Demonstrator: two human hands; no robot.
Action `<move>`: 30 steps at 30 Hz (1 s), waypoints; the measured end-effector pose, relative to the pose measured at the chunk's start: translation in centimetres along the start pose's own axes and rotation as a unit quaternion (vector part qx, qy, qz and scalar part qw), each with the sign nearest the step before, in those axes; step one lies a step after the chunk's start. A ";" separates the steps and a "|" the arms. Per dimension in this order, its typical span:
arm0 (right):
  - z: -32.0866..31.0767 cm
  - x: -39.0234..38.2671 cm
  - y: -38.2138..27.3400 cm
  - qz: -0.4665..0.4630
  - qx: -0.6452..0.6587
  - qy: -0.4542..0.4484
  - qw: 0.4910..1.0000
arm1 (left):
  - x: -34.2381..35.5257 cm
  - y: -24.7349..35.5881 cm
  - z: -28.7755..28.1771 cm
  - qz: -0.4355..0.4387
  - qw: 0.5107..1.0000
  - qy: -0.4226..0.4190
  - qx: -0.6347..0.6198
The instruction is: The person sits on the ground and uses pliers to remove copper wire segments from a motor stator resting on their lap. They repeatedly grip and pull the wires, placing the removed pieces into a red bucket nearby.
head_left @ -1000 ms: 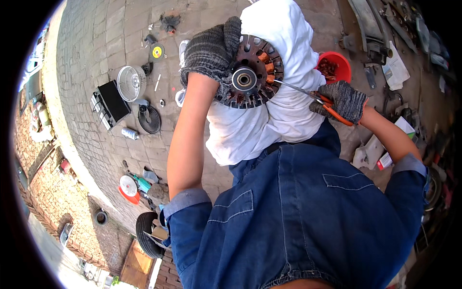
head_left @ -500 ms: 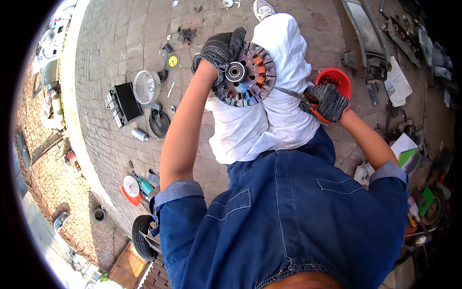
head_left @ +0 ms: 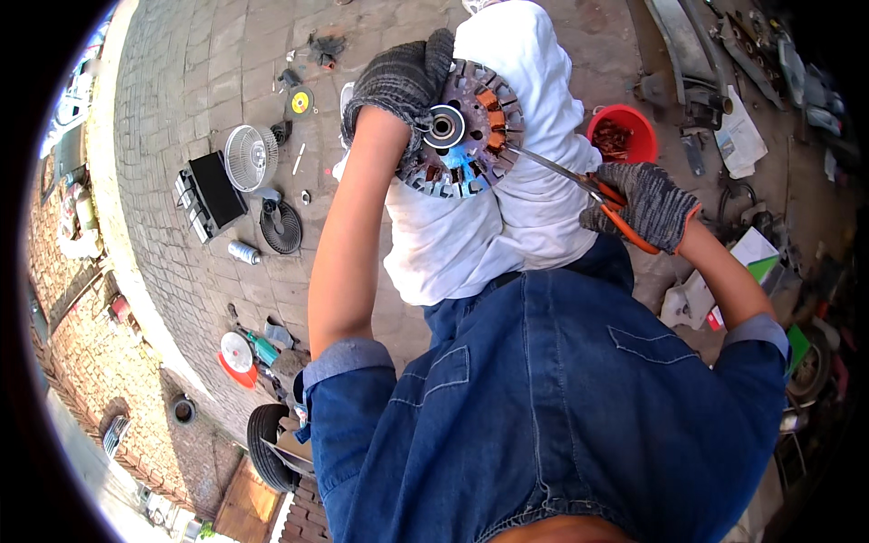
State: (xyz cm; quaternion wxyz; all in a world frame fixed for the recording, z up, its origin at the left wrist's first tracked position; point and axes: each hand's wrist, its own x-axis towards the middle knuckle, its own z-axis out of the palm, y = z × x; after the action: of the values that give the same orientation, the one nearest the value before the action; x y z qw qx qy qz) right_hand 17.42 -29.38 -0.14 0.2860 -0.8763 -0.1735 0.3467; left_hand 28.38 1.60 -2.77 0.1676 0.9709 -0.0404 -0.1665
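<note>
A round, slotted motor stator [head_left: 504, 172] rests on my white-covered lap, with a bearing [head_left: 444, 127] standing out at its centre. Copper windings [head_left: 495, 122] fill several slots along its right side; other slots look bare. Gloved in dark grey knit, my left hand [head_left: 389, 81] is wrapped round the stator's left edge, its fingertips partly hidden. My right hand [head_left: 654, 204], in a similar glove, grips long-nose pliers [head_left: 554, 166] by their orange handles. The pliers' tips meet the stator's right side beside the windings; I cannot tell whether they pinch any wire.
Just beyond my right hand stands a red bucket [head_left: 644, 140] holding copper scraps [head_left: 612, 138]. On the paving to the left lie a black box [head_left: 215, 192], a white fan guard [head_left: 251, 158], a spray can [head_left: 243, 252] and a teal angle grinder [head_left: 263, 349]. Metal parts crowd the right.
The pliers' handles and my right hand have moved right and slightly down, while the tips stay by the stator. The whole view has shifted a little; my left hand keeps its hold.
</note>
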 end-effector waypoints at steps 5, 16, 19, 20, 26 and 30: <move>-1.9 0.0 -2.0 0.068 0.019 -0.078 0.994 | -1.4 0.3 -0.2 0.007 0.999 0.035 -0.023; -3.4 -0.4 -4.4 0.105 -0.002 -0.085 0.991 | -0.1 0.6 -0.4 -0.013 0.994 -0.033 -0.108; -4.2 -0.3 -5.0 0.105 -0.086 -0.115 0.984 | -0.6 0.7 -1.1 -0.020 0.991 -0.051 -0.122; -4.4 -0.3 -6.3 0.134 -0.109 -0.117 0.978 | -1.0 0.5 -1.3 -0.023 0.989 -0.049 -0.135; -5.1 -1.3 -8.2 0.140 -0.172 -0.151 0.963 | -2.1 0.3 -2.6 0.013 0.977 -0.065 -0.203; -4.3 -1.6 -9.7 0.213 -0.174 -0.158 0.948 | -2.1 0.0 -1.9 0.014 0.978 -0.049 -0.201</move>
State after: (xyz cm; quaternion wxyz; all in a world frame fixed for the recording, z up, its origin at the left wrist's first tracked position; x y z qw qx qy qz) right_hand 18.32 -24.22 9.26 0.0173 -0.8629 -0.0831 0.4982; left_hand 27.07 2.43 -0.46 0.3589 0.9076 -0.0277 -0.2158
